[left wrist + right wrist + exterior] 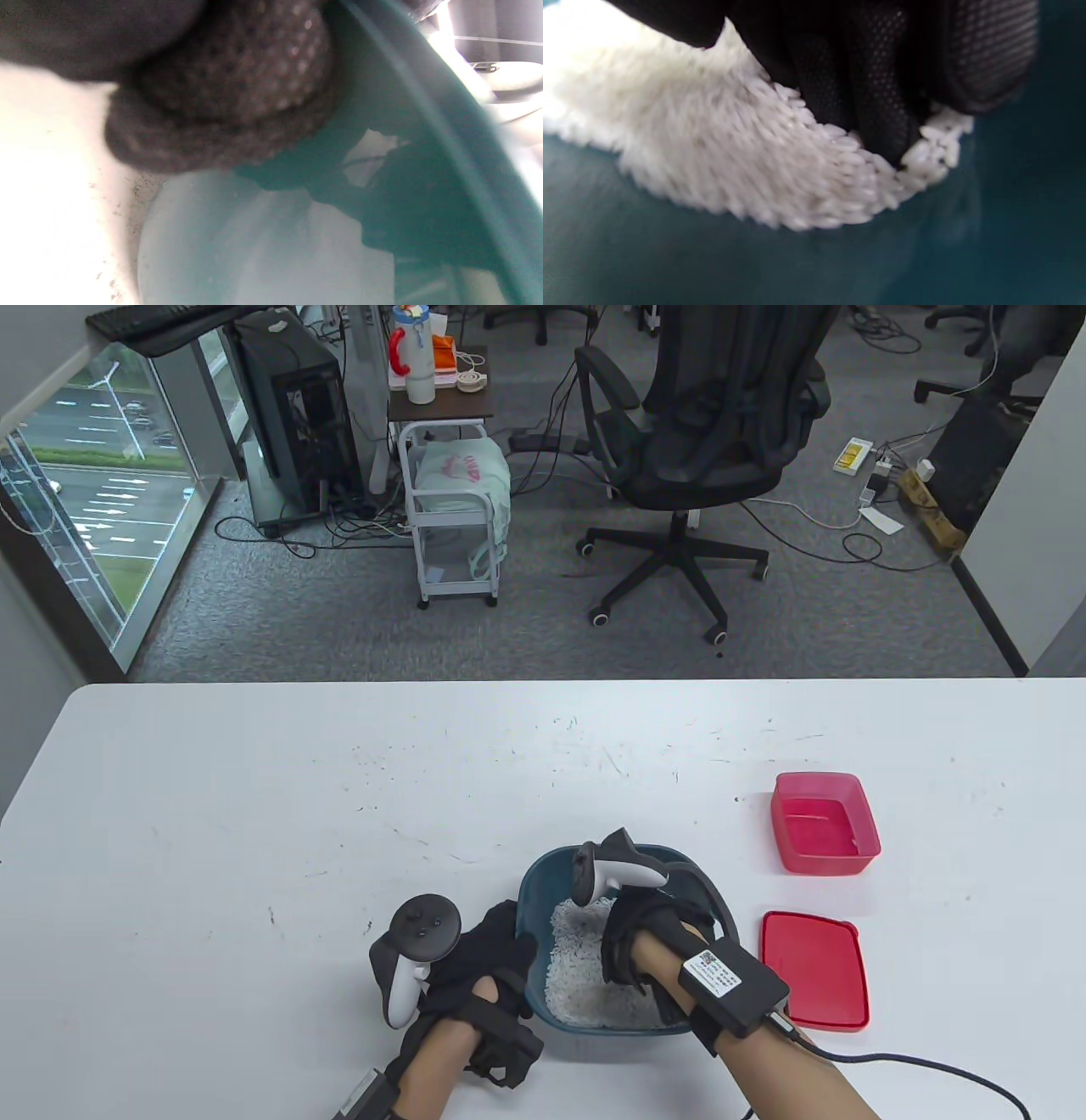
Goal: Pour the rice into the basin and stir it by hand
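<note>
Basin: dark teal plastic, near the front edge of the white table, between the two hands.

Rice: white grains heaped on the basin floor, mostly toward its near side; teal bottom bare beyond the heap in the right wrist view.

Right hand: black sensor glove, inside the basin, fingertips pushed down into the rice, grains banked against them. Fingers look fairly straight, nothing gripped, though the close, dark view leaves the exact curl hard to judge.

Left hand: black glove, against the basin's left outer wall. The left wrist view shows a gloved finger pad pressed on the teal wall; whether the fingers curl over the rim cannot be told.

Red container: open plastic box, on the table to the right of the basin and farther back, apart from it.

Red lid: lying flat just right of the basin, nearer than the container.
</note>
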